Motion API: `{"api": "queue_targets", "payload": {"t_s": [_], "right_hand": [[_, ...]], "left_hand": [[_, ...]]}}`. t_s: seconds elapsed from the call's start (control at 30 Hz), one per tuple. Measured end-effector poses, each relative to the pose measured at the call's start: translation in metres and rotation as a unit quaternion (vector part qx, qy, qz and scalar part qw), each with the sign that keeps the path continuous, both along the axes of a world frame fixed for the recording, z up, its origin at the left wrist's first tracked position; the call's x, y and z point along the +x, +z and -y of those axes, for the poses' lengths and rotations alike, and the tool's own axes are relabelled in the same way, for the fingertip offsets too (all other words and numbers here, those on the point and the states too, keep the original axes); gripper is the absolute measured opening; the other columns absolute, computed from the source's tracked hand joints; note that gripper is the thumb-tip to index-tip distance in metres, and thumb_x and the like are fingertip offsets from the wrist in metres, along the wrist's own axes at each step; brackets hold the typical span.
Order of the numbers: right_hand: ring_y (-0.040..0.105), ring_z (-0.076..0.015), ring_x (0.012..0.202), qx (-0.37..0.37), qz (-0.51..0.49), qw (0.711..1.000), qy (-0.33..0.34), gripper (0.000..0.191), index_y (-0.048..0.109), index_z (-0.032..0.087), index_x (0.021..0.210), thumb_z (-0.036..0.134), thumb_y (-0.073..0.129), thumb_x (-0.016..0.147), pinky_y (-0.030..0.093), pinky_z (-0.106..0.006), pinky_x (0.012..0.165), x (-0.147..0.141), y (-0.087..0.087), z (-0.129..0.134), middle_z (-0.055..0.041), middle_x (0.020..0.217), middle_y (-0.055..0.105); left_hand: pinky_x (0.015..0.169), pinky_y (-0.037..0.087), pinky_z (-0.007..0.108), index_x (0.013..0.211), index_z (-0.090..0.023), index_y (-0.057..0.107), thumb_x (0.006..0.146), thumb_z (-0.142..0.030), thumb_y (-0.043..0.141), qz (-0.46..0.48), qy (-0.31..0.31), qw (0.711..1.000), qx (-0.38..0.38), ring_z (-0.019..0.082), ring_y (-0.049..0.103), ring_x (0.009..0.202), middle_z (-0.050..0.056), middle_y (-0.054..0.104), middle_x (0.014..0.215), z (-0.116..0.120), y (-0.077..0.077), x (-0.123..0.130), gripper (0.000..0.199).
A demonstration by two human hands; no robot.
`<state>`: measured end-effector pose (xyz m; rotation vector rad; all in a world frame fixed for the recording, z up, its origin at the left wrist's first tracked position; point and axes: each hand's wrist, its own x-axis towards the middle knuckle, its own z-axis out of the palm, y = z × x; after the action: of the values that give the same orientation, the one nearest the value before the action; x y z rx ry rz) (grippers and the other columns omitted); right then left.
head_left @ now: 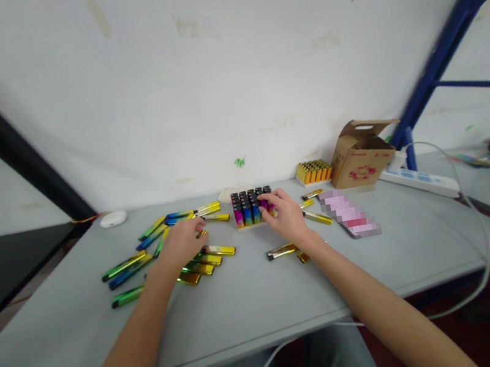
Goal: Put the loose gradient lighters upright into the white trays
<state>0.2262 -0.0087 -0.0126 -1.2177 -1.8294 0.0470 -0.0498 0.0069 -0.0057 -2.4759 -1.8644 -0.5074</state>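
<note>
Shiny lighters in green, blue and gold [123,265] lie loose on the grey table, mostly around my left hand [183,241]. Its fingers are closed, with a gold end of a lighter [201,234] showing at the fingertips. Near the wall, several black-topped lighters in purple, blue and rainbow colours [246,211] stand upright in rows in a shallow pale tray. My right hand [286,215] is at the right end of these rows, thumb and fingers pinched round a purple lighter [272,210], partly hidden by the fingers. More gold lighters [282,251] lie beside my right forearm.
A block of orange batteries or similar cylinders [314,172] stands at the back right, by an open cardboard box [360,162]. A phone with a blurred screen [349,213], a white power strip [421,181] and its cable lie to the right. A white oval case [113,219] sits far left.
</note>
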Motion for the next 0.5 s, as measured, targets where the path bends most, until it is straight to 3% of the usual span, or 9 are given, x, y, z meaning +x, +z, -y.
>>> {"api": "queue_targets", "payload": {"t_s": [0.3,0.5], "right_hand": [[0.058,-0.0177,0.077,0.019,-0.055,0.997,0.042,0.022,0.066,0.018,0.101,0.023,0.049,0.088,0.048,-0.03,0.074,-0.003,0.004,0.004,-0.0068,0.091,0.06],[0.054,-0.0151,0.066,0.021,-0.087,0.995,0.054,0.019,0.066,0.02,0.094,0.024,0.049,0.087,0.045,-0.029,0.066,-0.006,0.007,0.01,-0.0049,0.084,0.063]], "left_hand": [[0.086,0.051,0.039,0.107,-0.017,0.064,0.079,-0.022,0.053,0.058,-0.046,0.997,-0.007,0.027,0.068,0.094,0.011,0.073,0.1,0.005,-0.005,0.019,0.03],[0.09,0.052,0.038,0.106,-0.018,0.064,0.085,-0.025,0.053,0.169,-0.12,0.973,0.102,0.023,0.066,0.097,0.009,0.07,0.107,0.007,0.001,0.024,0.025]]}}
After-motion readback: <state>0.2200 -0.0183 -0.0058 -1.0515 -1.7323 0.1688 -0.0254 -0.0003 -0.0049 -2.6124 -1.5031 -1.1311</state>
